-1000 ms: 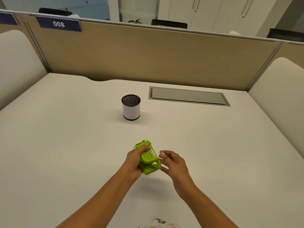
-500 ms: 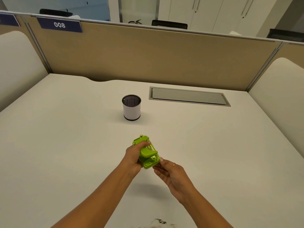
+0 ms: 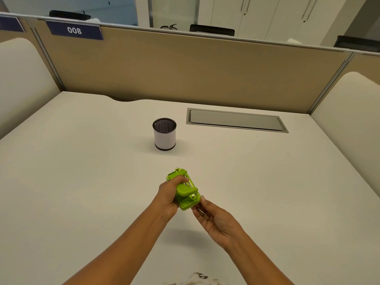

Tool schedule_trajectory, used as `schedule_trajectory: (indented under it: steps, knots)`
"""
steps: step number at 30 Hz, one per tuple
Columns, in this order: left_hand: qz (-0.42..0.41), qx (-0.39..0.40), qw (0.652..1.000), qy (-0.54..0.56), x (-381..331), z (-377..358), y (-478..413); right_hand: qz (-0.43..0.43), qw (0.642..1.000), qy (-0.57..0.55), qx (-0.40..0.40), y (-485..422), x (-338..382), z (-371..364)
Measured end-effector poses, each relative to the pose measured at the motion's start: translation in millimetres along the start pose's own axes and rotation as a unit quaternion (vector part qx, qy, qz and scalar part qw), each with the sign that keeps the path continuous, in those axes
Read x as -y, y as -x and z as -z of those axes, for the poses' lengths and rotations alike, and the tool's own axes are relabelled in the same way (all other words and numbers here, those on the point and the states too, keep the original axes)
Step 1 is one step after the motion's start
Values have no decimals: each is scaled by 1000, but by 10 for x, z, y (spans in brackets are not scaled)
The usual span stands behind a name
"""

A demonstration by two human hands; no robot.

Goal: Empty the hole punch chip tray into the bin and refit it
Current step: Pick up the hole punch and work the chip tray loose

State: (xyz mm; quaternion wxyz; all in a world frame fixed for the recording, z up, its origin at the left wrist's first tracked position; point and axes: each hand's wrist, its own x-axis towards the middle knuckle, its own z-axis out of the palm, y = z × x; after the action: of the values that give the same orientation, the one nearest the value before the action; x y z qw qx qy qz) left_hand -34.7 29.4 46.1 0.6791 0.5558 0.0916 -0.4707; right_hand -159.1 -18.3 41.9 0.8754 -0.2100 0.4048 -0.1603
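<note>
**Q:** What is recorded at the fingers?

**A:** The thumb tip (image 3: 202, 198) of the right hand (image 3: 216, 221) is laid against the near base edge of the green hole punch (image 3: 186, 192), with the fingers tucked beneath it, so that the edge is pinched. A second ago that hand was held apart from the punch, fingers loosely curled. The punch body is gripped by the left hand (image 3: 169, 194), whose fingers are wrapped over its top.

**Q:** And the chip tray?

**A:** It cannot be told apart from the base, and no gap is seen. It is judged to be unremoved.

**Q:** Where is the work held?

**A:** Above the desk (image 3: 82, 182), near the person, raised a little since the earlier frames. The bin (image 3: 164, 136) is stood well apart beyond it.

**Q:** What does this mean for the task?

**A:** Removal is judged to be just starting. Nothing has been emptied.
</note>
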Motion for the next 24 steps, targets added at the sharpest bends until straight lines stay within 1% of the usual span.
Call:
schedule_trajectory:
  steps: [12, 24]
  knots:
    - [7, 0, 1000, 9, -5, -5, -6, -15, 1000, -18, -6, 1, 31, -11]
    - [4, 10, 1000, 8, -78, -41, -26, -21, 1000, -21, 7, -32, 105, -57]
